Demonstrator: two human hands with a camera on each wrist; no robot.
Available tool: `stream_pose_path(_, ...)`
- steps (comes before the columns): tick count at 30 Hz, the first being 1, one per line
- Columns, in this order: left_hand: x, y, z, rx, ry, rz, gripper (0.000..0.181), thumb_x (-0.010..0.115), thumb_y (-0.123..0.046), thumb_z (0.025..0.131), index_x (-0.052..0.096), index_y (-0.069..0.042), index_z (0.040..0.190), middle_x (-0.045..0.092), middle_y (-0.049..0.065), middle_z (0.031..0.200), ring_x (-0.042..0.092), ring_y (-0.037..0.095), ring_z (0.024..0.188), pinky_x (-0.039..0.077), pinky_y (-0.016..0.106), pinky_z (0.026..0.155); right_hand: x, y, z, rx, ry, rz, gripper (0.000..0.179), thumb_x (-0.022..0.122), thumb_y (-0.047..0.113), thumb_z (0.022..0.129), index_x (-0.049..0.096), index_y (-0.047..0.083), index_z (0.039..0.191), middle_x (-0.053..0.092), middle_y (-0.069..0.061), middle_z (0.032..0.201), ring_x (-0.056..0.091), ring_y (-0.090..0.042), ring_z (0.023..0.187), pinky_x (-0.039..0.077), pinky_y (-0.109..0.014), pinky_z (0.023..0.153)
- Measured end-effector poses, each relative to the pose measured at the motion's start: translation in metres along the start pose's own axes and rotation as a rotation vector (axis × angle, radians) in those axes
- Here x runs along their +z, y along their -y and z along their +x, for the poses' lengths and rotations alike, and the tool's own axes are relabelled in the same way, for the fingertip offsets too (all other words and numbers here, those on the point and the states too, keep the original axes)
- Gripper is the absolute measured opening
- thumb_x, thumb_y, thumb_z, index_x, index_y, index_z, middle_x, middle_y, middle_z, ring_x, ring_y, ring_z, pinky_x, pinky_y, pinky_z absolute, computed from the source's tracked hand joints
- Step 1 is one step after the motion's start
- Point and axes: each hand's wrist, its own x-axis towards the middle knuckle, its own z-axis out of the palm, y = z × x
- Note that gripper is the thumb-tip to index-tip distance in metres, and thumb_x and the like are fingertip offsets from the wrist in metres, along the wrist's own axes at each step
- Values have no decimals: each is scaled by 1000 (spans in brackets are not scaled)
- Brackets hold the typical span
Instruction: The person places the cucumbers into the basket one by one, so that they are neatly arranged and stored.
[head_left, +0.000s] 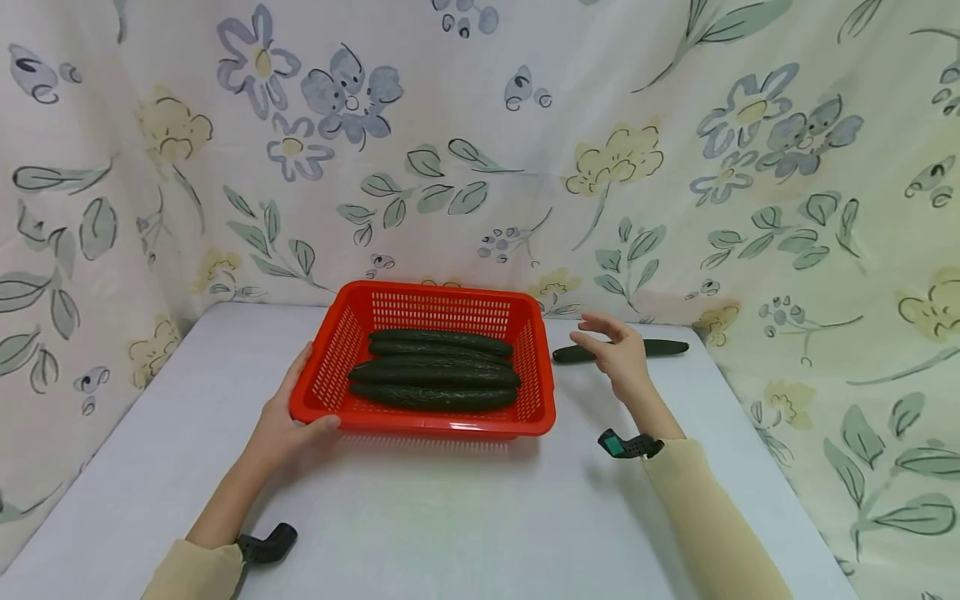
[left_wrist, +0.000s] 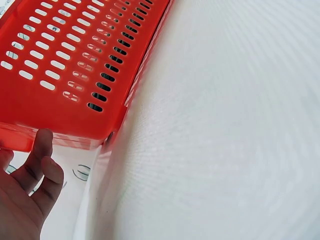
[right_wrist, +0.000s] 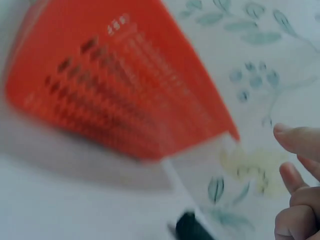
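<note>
A red plastic basket (head_left: 536, 367) with slotted walls stands on the white table, with several dark green cucumbers (head_left: 435, 372) lying side by side in it. My left hand (head_left: 279, 429) holds the basket at its near left corner, the thumb at the front rim and the fingers along the left side. One more cucumber (head_left: 666, 347) lies on the table to the right of the basket. Over it hovers my right hand (head_left: 621, 354), thumb and fingers apart and nothing between them. In the right wrist view, a blurred dark cucumber end (right_wrist: 192, 226) shows below the right hand's fingers.
The white table (head_left: 450, 525) runs from the front to a floral cloth (head_left: 480, 125) hanging behind it and at both sides. Each wrist wears a black strap device, the right one (head_left: 628, 444) on the thumb side.
</note>
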Motion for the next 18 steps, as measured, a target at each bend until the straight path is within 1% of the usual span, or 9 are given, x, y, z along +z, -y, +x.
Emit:
stream_pose_path(1,0,0,0,-2,-1,-1,113,83,-21,88,7,-31,173,34,21,169,49,40,137,49,13,87,-4,-5,1,8,-17,-16,49,86,30,91,71,15,135,74,7,118,54,-8,78,40,-20,57)
stream_pose_path(3,0,0,-1,-7,0,-4,114,83,-21,89,7,-31,172,34,21,169,49,40,138,49,13,87,-12,-15,3,9,-45,-52,52,87,31,91,70,15,137,74,4,120,57,-11,99,42,-23,64)
stream_pose_path(6,0,0,-1,-12,1,-9,114,83,-22,89,7,-33,172,34,20,169,48,40,138,49,13,87,-24,-28,7,-17,-67,-98,55,87,31,91,69,12,139,72,-3,128,52,-16,124,45,-25,78)
stream_pose_path(8,0,-1,-1,-12,3,-7,114,83,-22,89,6,-34,172,34,20,169,48,40,139,49,13,87,-32,-37,10,-46,-68,-109,56,87,28,91,68,10,140,72,-4,129,50,-18,135,45,-27,89)
stream_pose_path(11,0,-1,-1,-10,1,-7,114,83,-22,88,7,-33,172,34,20,169,48,40,139,49,13,87,-44,-48,16,-85,-51,-152,59,87,25,91,65,6,143,69,-11,135,47,-23,144,42,-38,110)
stream_pose_path(12,1,-1,-1,-10,0,-6,114,83,-22,88,7,-33,172,34,20,169,48,40,139,49,12,87,-49,-51,18,-94,-44,-163,59,87,24,91,65,5,142,68,-15,137,46,-25,146,39,-42,114)
stream_pose_path(15,0,-2,0,-11,-1,-7,114,83,-21,88,8,-32,172,34,20,169,48,40,139,48,12,87,-62,-59,25,-97,-21,-261,63,86,27,92,62,3,145,60,-21,148,41,-33,151,35,-54,119)
stream_pose_path(17,0,-3,0,-12,-1,-7,114,83,-21,88,8,-32,172,33,20,169,48,40,139,49,12,87,-71,-62,29,-83,-11,-326,66,85,30,93,60,2,147,55,-21,154,37,-38,153,36,-58,118)
stream_pose_path(18,1,-3,0,-9,0,-8,114,84,-21,88,8,-32,172,34,19,169,48,40,139,49,12,87,-75,-64,30,-73,-10,-357,67,85,32,93,60,3,148,54,-21,156,37,-39,153,38,-58,117)
